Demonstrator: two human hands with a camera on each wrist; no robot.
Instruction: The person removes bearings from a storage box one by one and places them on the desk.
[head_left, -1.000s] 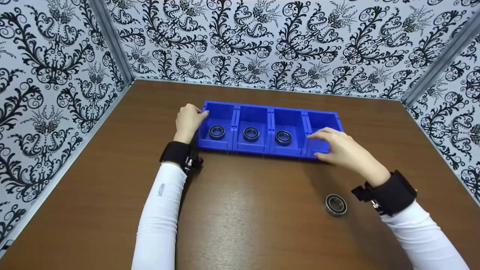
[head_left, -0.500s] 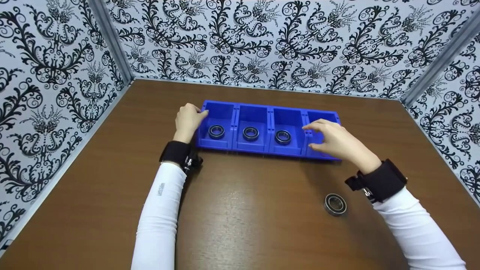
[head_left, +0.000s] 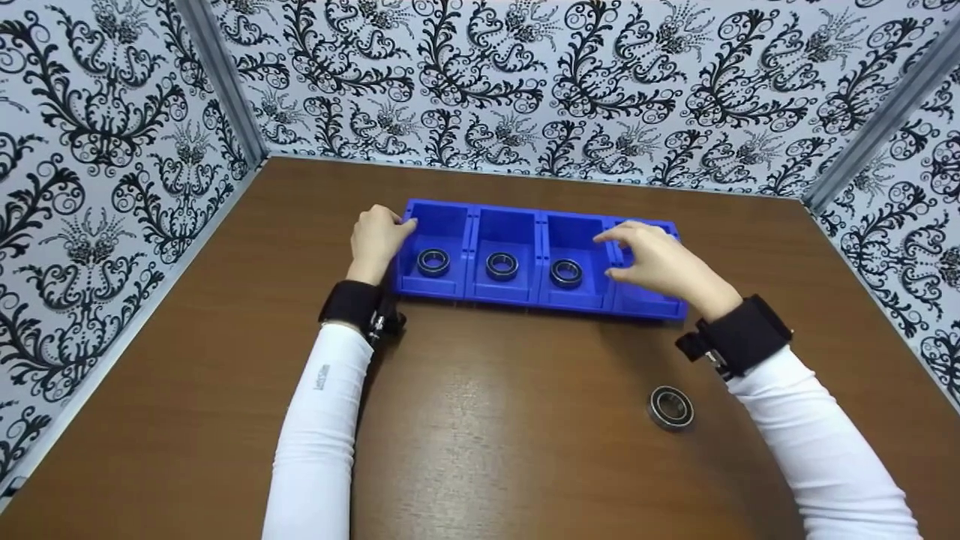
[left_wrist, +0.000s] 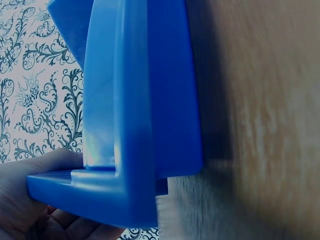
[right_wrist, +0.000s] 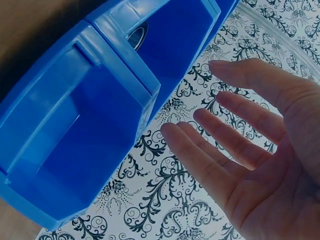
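Observation:
A blue bin (head_left: 506, 300) with four compartments stands on the table. One bearing lies in each of the three left compartments: the first (head_left: 433, 262), the second (head_left: 502, 266) and the third (head_left: 566, 274). The left hand (head_left: 377, 241) grips the bin's left end wall; in the left wrist view its thumb and fingers (left_wrist: 60, 220) lie either side of the blue rim (left_wrist: 100, 195). Above the rightmost compartment hovers the right hand (head_left: 664, 262), thumb and fingers apart and holding nothing. In the right wrist view that hand (right_wrist: 255, 145) is beside the bin (right_wrist: 100, 130), its palm bare.
Another bearing (head_left: 670, 409) lies on the brown table (head_left: 465, 450), in front of the bin's right end and left of the right sleeve (head_left: 832, 450). Patterned walls (head_left: 510, 90) with grey corner posts border the table at the back and sides.
The right hand has moved away from the camera and slightly left, from the front of the rightmost compartment to over it. The left hand stays at the bin's left end.

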